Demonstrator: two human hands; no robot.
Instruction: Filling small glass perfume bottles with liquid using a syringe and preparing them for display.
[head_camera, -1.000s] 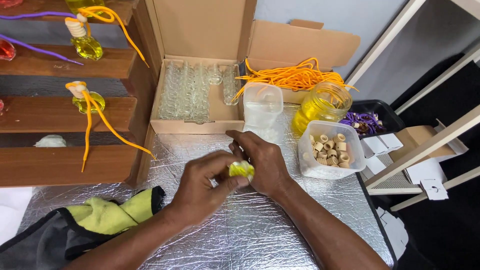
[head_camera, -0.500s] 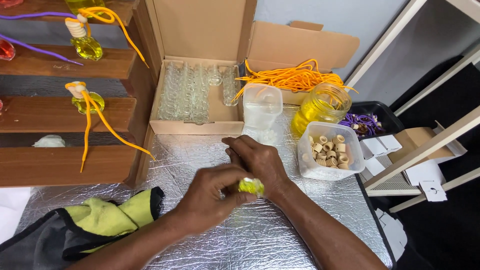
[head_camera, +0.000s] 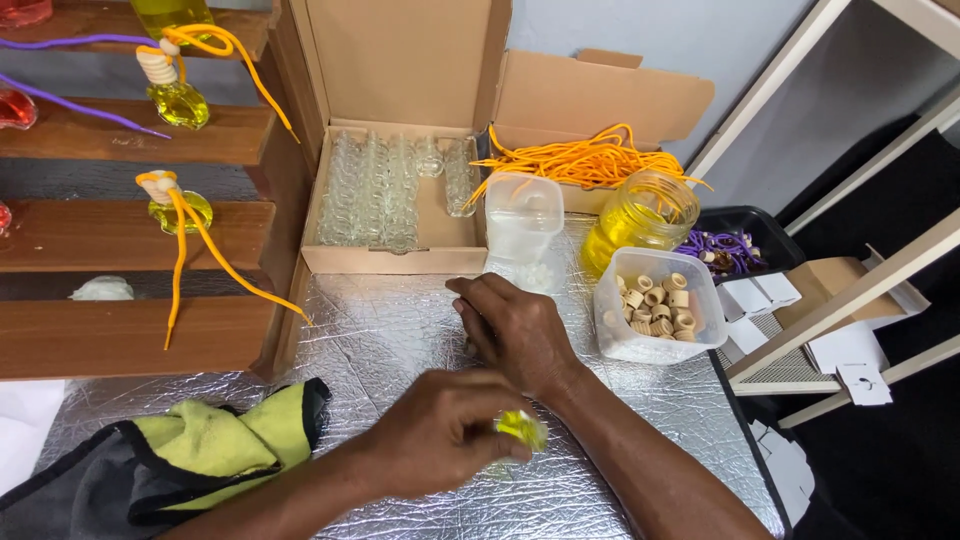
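Small glass bottle w/ yellow liquid (head_camera: 521, 430), held in the left hand (head_camera: 440, 435) just above the silver foil-covered bench (head_camera: 380, 330), near its front edge. Only a bit of it shows past the fingers (head_camera: 505, 452); looks tilted, though blur makes that unsure. Cap or neck can't be made out. Right hand (head_camera: 515, 335) lies apart from it, further back on the bench.

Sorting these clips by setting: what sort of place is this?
Likely a small craft workbench for filling scent bottles: a box of empty glass bottles, orange cords, and finished bottles on wooden shelves.
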